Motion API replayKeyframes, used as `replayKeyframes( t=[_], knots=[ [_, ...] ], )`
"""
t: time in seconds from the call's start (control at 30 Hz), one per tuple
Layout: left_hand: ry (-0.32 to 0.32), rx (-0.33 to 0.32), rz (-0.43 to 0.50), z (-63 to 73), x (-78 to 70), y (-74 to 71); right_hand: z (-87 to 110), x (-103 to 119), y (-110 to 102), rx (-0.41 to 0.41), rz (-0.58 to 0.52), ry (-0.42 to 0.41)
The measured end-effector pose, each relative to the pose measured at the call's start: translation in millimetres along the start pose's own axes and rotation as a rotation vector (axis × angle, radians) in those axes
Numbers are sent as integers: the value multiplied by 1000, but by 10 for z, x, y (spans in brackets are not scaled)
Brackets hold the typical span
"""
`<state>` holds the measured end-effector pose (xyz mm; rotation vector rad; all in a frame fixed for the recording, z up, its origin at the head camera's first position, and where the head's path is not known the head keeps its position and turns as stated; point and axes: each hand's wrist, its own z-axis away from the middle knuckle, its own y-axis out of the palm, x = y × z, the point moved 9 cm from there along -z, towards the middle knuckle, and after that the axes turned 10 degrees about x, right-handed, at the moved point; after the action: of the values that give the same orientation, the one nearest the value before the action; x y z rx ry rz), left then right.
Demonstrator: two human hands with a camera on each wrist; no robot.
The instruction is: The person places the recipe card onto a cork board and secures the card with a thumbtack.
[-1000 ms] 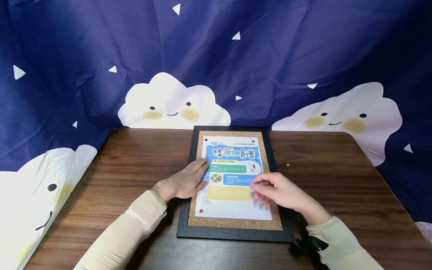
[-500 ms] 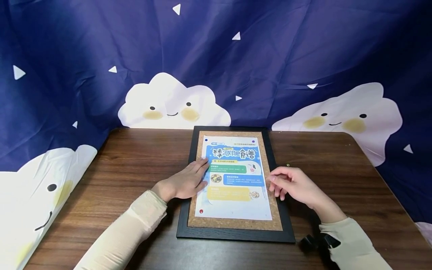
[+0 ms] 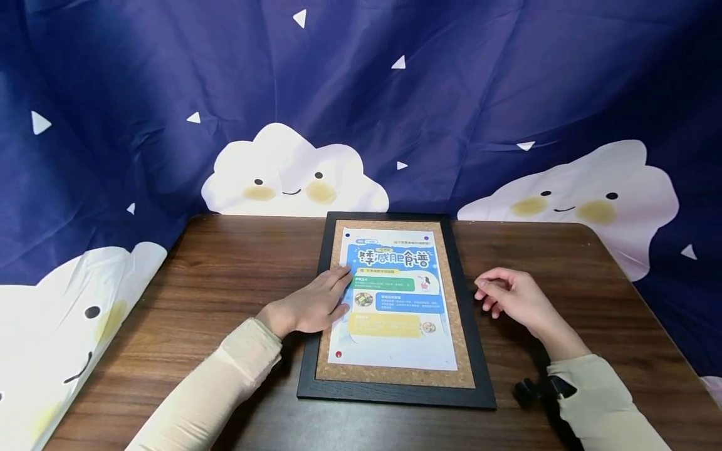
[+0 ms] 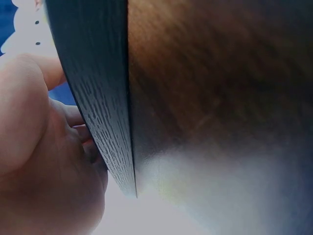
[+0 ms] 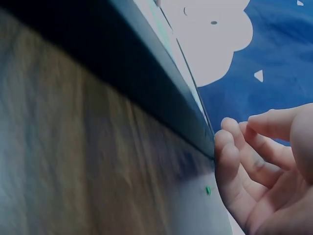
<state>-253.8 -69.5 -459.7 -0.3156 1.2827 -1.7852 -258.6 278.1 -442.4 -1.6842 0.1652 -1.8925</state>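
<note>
My left hand rests flat on the left edge of a black-framed cork board, its fingertips on the printed poster. In the left wrist view, the palm lies beside the black frame. A blue push pin, a purple push pin and a red push pin sit at three poster corners. My right hand hovers over the table just right of the board, fingers loosely curled and holding nothing visible. Near its fingertips in the right wrist view lies a small green push pin.
The board lies on a dark brown wooden table. A blue curtain with white clouds hangs behind the table and down its left side. A black wrist device is strapped at the right sleeve.
My right hand has moved right, from over the poster, across the frame's edge, to above the table. The left hand stays where it was on the board. The head view has shifted slightly.
</note>
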Motion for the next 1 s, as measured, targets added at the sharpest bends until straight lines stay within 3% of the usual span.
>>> replayKeyframes(
  t=[0.4,0.7,1.0],
  knots=[
    [12,-11,7,14,-17,-12,-104,-170,-257,-124,53,17],
    [13,-14,7,14,-7,-11,-203,-229,-316,-119,141,38],
    [21,-8,9,20,-9,-8,-280,-292,-319,-124,246,133]
  ],
)
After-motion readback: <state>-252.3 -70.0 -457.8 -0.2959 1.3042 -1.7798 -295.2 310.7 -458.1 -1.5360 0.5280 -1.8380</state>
